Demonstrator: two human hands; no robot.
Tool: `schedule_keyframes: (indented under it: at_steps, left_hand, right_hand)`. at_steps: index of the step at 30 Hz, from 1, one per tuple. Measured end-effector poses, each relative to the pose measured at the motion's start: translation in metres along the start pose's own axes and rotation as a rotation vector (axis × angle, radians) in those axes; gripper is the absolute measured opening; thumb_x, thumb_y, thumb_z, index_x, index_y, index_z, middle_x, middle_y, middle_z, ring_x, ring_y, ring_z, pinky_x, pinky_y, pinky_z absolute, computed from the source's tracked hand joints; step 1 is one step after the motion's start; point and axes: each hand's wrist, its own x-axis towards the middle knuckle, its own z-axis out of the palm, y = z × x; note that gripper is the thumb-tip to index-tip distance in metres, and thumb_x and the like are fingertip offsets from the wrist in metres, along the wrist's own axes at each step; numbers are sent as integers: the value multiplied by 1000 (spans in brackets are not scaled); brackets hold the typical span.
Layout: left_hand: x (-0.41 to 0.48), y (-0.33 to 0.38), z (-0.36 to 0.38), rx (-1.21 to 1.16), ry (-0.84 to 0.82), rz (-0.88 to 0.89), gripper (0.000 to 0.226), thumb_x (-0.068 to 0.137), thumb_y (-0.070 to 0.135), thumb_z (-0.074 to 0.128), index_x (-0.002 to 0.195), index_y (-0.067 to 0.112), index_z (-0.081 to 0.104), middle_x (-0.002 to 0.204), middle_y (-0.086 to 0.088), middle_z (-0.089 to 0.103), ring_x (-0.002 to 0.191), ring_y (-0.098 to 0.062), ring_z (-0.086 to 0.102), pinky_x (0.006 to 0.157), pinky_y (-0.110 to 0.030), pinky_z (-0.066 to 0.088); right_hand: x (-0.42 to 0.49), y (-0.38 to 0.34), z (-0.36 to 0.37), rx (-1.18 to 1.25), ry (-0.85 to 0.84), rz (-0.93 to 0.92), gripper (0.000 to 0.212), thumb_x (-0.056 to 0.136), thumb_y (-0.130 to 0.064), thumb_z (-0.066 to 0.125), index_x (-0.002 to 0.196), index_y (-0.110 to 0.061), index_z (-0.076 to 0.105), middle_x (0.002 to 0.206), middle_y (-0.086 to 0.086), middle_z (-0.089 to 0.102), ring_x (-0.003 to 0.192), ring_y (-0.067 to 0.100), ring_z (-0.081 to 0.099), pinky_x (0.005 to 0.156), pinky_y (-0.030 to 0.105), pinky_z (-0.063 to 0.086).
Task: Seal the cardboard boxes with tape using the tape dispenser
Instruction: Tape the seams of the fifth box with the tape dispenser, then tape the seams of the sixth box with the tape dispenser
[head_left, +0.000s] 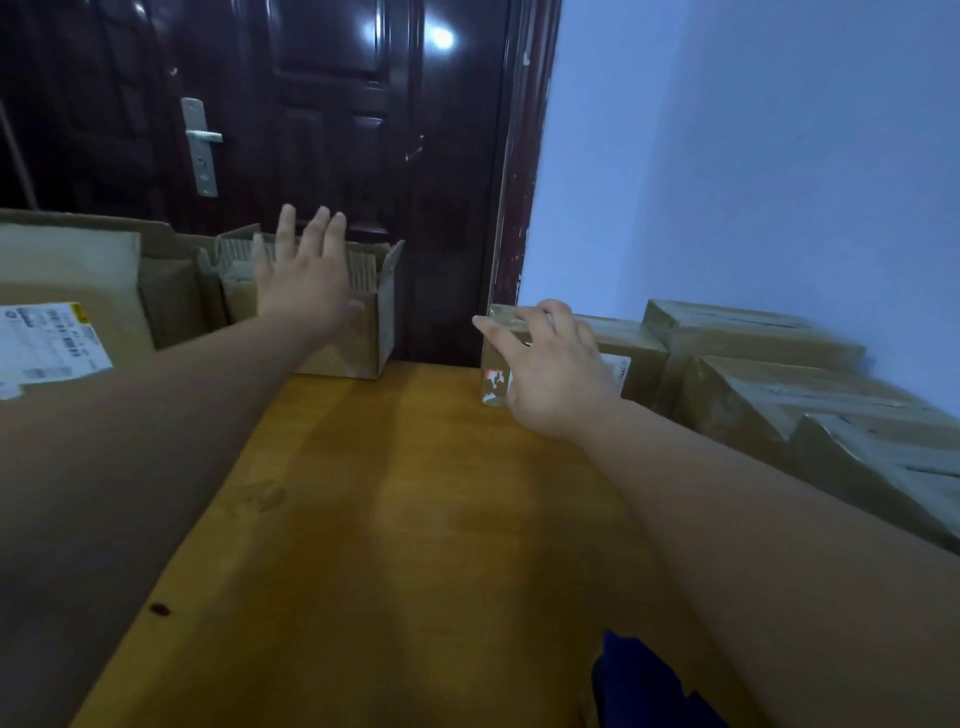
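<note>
I'm seeing through a single wide-angle camera worn on the head, looking forward and down across the wooden table (415, 519) from close above. It's facing the dark door (337, 130) filling the upper left of the frame and the pale wall (753, 156) at upper right. The left hand (306, 280) and right hand (550, 369) are showing mid-frame.

I see bare table (395, 519) between open boxes (358, 332) far left and sealed boxes (769, 384) along its right edge.
</note>
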Motion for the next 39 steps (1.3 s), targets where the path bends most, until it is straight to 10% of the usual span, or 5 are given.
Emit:
schedule_keyframes:
  at_steps: [9, 19, 23, 31, 39]
  left_hand:
    - [17, -5, -13, -27, -105, 172, 24, 90, 4, 45, 106, 7, 62, 110, -17, 52, 97, -38, 54, 80, -45, 49]
    - [-68, 32, -78, 87, -96, 493, 24, 98, 23, 42, 116, 24, 56, 88, -2, 57, 72, -22, 51, 54, -31, 37]
    - [-117, 42, -113, 83, -61, 557, 24, 99, 25, 41, 118, 27, 55, 88, 1, 59, 79, -21, 58, 50, -30, 35]
    - [-221, 12, -184, -194, 148, 735, 26, 93, 39, 52, 92, 21, 70, 76, 3, 69, 67, -18, 66, 49, -25, 41]
    - [-275, -45, -236, -859, 136, -335, 18, 91, 20, 53, 109, 25, 50, 113, 4, 54, 94, -14, 54, 78, -39, 50]
  right_hand:
    - [12, -10, -1, 15, -86, -15, 69, 91, -22, 50, 150, -33, 16, 152, 11, 24, 141, 30, 10, 113, 44, 15]
    - [-13, -27, -50, 869, -99, 374, 47, 102, -24, 41, 148, -21, 33, 132, 7, 53, 72, 10, 57, 60, 15, 43]
    - [-38, -45, -78, 1049, -108, 508, 54, 97, -50, 42, 143, -21, 40, 140, 4, 50, 121, 24, 52, 102, 40, 44]
    - [-94, -85, -135, 1179, -225, 784, 24, 90, -3, 50, 113, -1, 55, 111, 17, 60, 91, 31, 63, 69, 39, 60]
    - [-152, -113, -165, 1265, -276, 646, 30, 92, -4, 50, 122, -8, 52, 116, 12, 60, 100, 24, 60, 69, 36, 58]
